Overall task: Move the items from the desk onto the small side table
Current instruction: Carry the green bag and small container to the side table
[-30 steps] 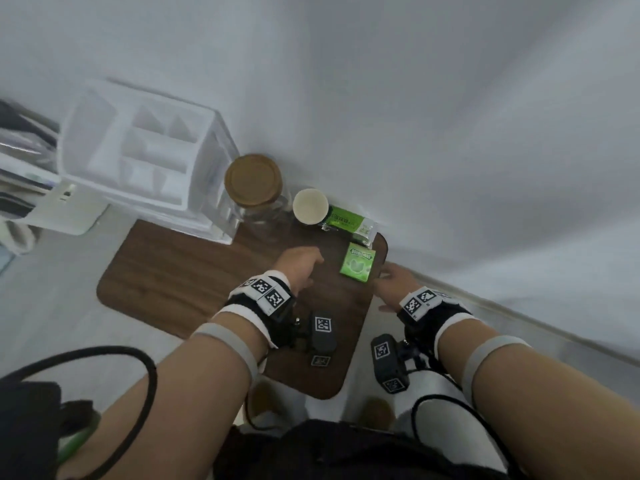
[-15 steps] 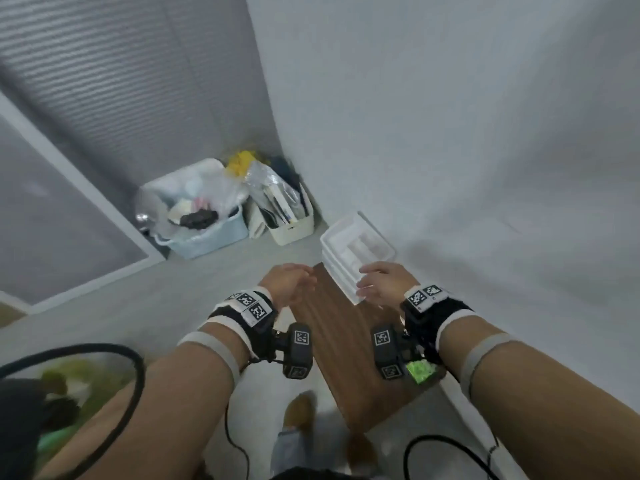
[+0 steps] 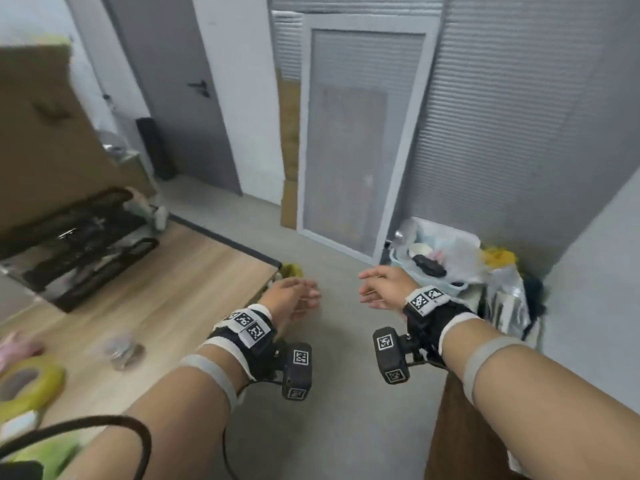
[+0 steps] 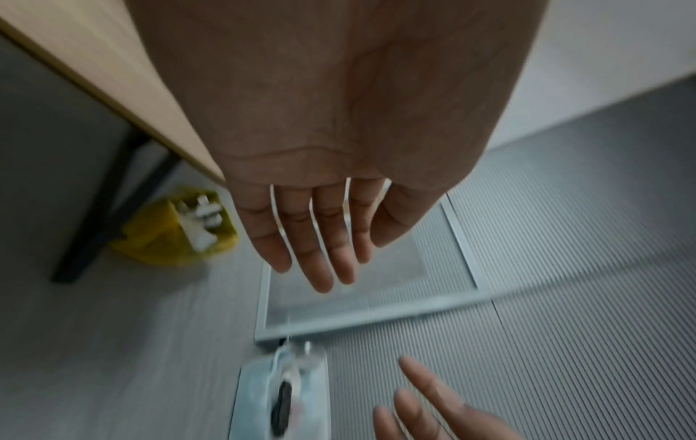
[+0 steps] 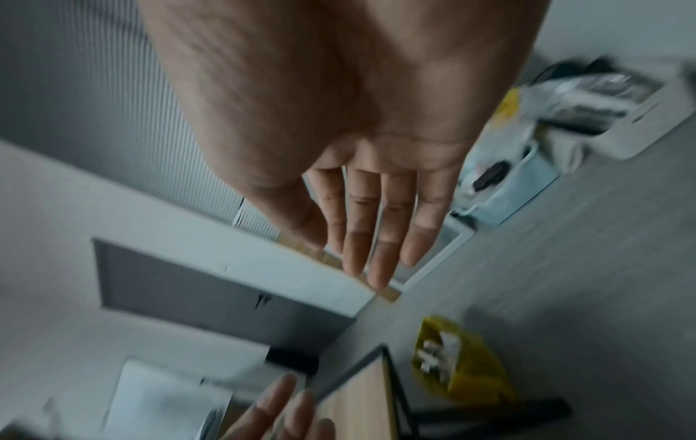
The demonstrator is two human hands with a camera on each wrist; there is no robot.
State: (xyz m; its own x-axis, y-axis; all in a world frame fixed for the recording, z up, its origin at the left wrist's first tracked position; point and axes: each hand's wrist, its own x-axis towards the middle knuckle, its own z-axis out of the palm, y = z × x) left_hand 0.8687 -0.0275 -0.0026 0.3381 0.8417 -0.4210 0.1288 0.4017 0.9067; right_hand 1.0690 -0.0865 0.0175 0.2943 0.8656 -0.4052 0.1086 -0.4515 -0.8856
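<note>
Both hands hover empty over the grey floor, between the two tables. My left hand [image 3: 294, 299] is open with straight fingers [image 4: 324, 238], just past the corner of the light wooden desk [image 3: 180, 282]. My right hand [image 3: 381, 289] is open too, its fingers [image 5: 376, 223] relaxed and holding nothing. On the desk lie a yellow tape roll [image 3: 31, 382], a pink item [image 3: 17, 348] and a small blurred item [image 3: 121, 351]. A corner of the dark brown side table [image 3: 460, 427] shows under my right forearm; its top is out of view.
A black rack [image 3: 76, 244] and a cardboard box [image 3: 41, 133] stand at the back of the desk. A yellow bag [image 4: 173, 229] sits on the floor by the desk leg. A light blue bin [image 3: 436, 261] and bags stand by the wall at the right.
The view has swung left from the side table and its green packets to the desk. Both hands have left the side table and now hang empty in the air.
</note>
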